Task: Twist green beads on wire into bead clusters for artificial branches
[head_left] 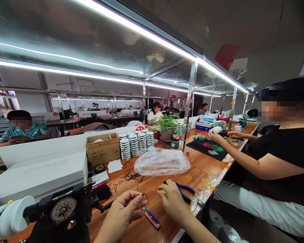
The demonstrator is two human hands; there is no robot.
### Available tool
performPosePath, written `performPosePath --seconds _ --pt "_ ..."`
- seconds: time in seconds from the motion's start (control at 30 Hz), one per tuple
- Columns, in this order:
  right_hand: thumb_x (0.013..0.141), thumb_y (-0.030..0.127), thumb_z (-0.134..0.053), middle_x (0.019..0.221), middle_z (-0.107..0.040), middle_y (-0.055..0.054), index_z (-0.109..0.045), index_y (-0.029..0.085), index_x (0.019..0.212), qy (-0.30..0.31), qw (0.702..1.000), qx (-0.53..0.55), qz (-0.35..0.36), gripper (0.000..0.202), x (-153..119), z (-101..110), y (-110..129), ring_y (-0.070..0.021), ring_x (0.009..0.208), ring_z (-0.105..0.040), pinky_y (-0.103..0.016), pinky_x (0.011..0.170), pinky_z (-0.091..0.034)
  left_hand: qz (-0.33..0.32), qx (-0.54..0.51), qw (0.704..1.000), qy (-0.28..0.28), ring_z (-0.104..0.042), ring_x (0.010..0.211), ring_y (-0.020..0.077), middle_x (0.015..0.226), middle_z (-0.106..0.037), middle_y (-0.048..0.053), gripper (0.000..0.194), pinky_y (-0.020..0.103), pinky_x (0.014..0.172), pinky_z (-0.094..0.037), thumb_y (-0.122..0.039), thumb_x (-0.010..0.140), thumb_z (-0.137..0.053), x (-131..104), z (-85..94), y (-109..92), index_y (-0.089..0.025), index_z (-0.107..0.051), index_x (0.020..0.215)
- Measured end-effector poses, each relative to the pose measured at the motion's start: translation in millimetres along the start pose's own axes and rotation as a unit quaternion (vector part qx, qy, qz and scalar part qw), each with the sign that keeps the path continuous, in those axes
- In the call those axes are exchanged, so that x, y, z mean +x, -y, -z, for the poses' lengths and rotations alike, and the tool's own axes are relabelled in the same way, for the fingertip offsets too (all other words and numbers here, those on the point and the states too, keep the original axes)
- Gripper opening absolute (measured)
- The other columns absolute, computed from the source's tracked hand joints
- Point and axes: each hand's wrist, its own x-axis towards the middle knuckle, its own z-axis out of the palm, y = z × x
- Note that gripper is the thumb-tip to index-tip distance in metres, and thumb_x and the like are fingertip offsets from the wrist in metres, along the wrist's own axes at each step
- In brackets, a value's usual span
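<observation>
My left hand (128,209) pinches a thin dark cord (145,197) between thumb and index finger, low in the middle of the view. Just to its right lie small thread snips (152,218) with a blue and pink handle on the wooden table (136,233). My right hand (171,199), a ring on one finger, is bent over the table beside blue-handled pliers (186,190); its fingertips curl down, and what they hold, if anything, is hidden. Short dark cord pieces (130,175) are scattered beyond my hands.
A black machine with a dial (63,209) stands at the lower left. Farther back are a white box (45,175), a cardboard box (102,150), stacked spools (134,145) and a clear plastic bag (162,162). A person (281,141) works at the right by a black mat (207,148).
</observation>
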Motion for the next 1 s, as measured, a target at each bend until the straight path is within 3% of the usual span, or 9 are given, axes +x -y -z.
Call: performPosePath --seconds 0.07,0.13,0.2,0.33,0.43,0.57,0.67,0.83,1.0 --pt "0.085 0.036 -0.051 0.074 -0.056 -0.004 -0.065 0.015 0.083 0.092 0.976 0.197 -0.014 0.026 -9 1 21 -0.0140 0.061 -0.050 -0.026 0.059 -0.039 -0.011 -0.015 1.000 -0.002 -0.061 0.084 0.0178 0.081 -0.066 0.003 0.033 0.028 0.072 -0.050 -0.040 0.057 -0.079 -1 1.5 1 -0.016 -0.065 0.074" --pt "0.079 0.048 -0.058 0.061 -0.051 0.002 -0.064 0.014 0.083 0.175 0.916 0.356 -0.062 0.034 -16 -2 37 -0.0076 0.043 -0.037 -0.022 0.044 -0.029 -0.020 -0.012 1.000 0.006 -0.059 0.077 0.0148 0.078 -0.064 0.002 0.032 0.026 0.072 -0.048 -0.040 0.057 -0.080 -2 3.5 4 -0.016 -0.066 0.072" --pt "0.070 0.047 -0.068 0.052 -0.046 0.005 -0.062 0.014 0.074 0.185 0.885 0.418 -0.083 0.034 -21 -6 47 -0.0055 0.039 -0.031 -0.021 0.041 -0.023 -0.026 0.018 0.999 0.009 -0.055 0.071 0.0132 0.075 -0.062 0.001 0.032 0.025 0.070 -0.046 -0.043 0.060 -0.076 -4 6.1 5 -0.016 -0.066 0.073" --pt "0.068 0.035 -0.070 0.051 -0.048 0.003 -0.060 0.014 0.057 0.095 0.929 0.353 -0.058 0.027 -27 -4 56 -0.0084 0.047 -0.039 -0.023 0.047 -0.028 -0.089 0.164 0.979 -0.082 -0.051 0.074 0.0156 0.077 -0.060 0.000 0.035 0.027 0.071 -0.041 -0.051 0.070 -0.064 -19 13.4 1 -0.018 -0.066 0.082" --pt "0.071 0.028 -0.067 0.057 -0.051 0.001 -0.063 0.014 0.056 0.045 0.969 0.240 -0.027 0.021 -34 2 61 -0.0117 0.057 -0.045 -0.024 0.055 -0.033 -0.097 0.251 0.956 -0.119 -0.045 0.061 0.0132 0.060 -0.050 -0.002 0.041 0.024 0.057 -0.036 -0.057 0.074 -0.056 -31 16.6 0 -0.017 -0.062 0.068" --pt "0.075 0.025 -0.064 0.063 -0.052 0.000 -0.067 0.016 0.062 0.071 0.985 0.156 0.019 0.015 -49 0 67 -0.0126 0.061 -0.047 -0.025 0.058 -0.034 0.079 0.096 0.992 -0.003 -0.013 0.039 0.0055 0.044 -0.025 -0.010 0.046 0.022 0.040 -0.009 -0.061 0.069 -0.058 -39 13.3 6 -0.015 -0.058 0.069" --pt "0.073 0.021 -0.065 0.063 -0.052 0.001 -0.067 0.017 0.062 0.111 0.983 0.145 0.018 0.012 -59 -7 67 -0.0124 0.061 -0.048 -0.024 0.058 -0.034 0.095 -0.060 0.994 0.008 -0.005 0.042 0.0051 0.046 -0.019 -0.013 0.035 0.022 0.040 -0.004 -0.048 0.065 -0.069 -39 11.5 8 -0.018 -0.051 0.067" --pt "0.069 0.016 -0.068 0.056 -0.046 0.004 -0.060 0.016 0.053 0.148 0.970 0.192 0.028 0.018 -67 -15 60 -0.0111 0.058 -0.042 -0.024 0.059 -0.032 0.005 0.090 0.996 -0.028 -0.021 0.044 0.0066 0.047 -0.032 -0.009 0.030 0.020 0.043 -0.020 -0.043 0.071 -0.066 -47 12.9 0 -0.016 -0.056 0.061" --pt "0.068 0.021 -0.072 0.062 -0.050 0.003 -0.066 0.018 0.062 0.248 0.945 0.209 0.028 0.009 -67 -2 60 -0.0115 0.061 -0.046 -0.024 0.060 -0.035 -0.104 0.375 0.921 0.017 -0.052 0.066 0.0166 0.065 -0.061 0.002 0.030 0.025 0.062 -0.036 -0.042 0.076 -0.059 -69 16.8 -28 -0.018 -0.068 0.061"
